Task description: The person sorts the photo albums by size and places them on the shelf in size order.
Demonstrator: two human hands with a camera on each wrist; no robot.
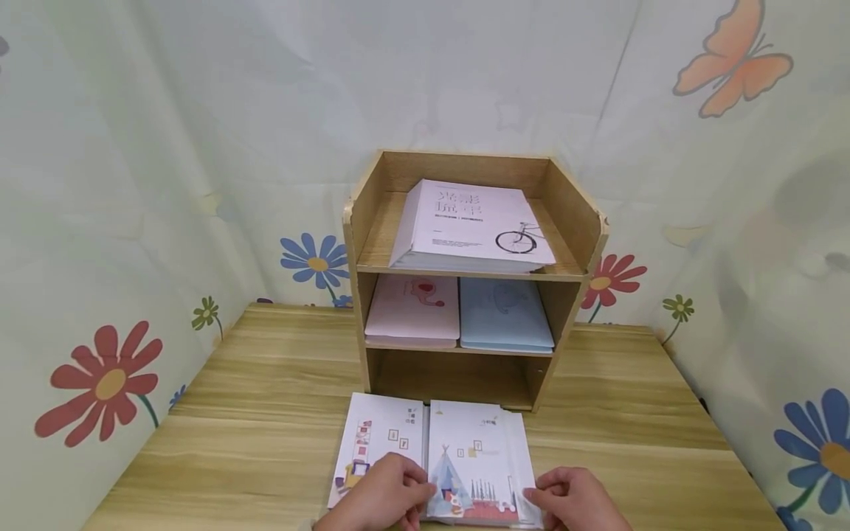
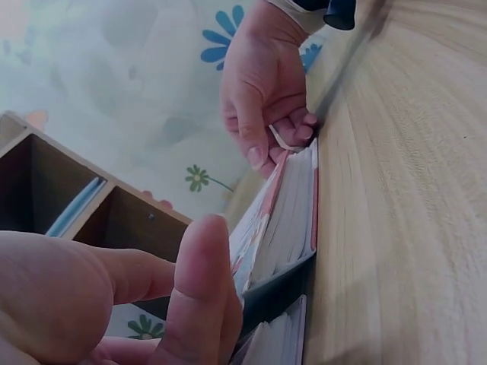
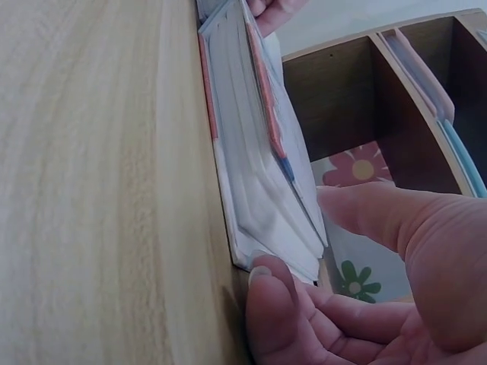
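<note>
Two white illustrated books lie side by side on the table. The right book (image 1: 474, 457), with a blue tent on its cover, is between my hands. At its lower left edge, my left hand (image 1: 392, 490) holds it with bent fingers and thumb. My right hand (image 1: 574, 498) pinches its right edge, thumb on the cover and fingers low at the page edges, as the right wrist view shows. Partly behind my left hand lies the left book (image 1: 381, 435), with a yellow and purple drawing.
Just beyond the books stands a wooden shelf (image 1: 358, 310). On its top lies a thick white book (image 1: 478, 225) with a bicycle drawing. The middle level holds a pink folder (image 1: 412, 310) and a blue folder (image 1: 506, 313). Flowered cloth (image 1: 252, 110) surrounds the wooden table (image 1: 265, 413).
</note>
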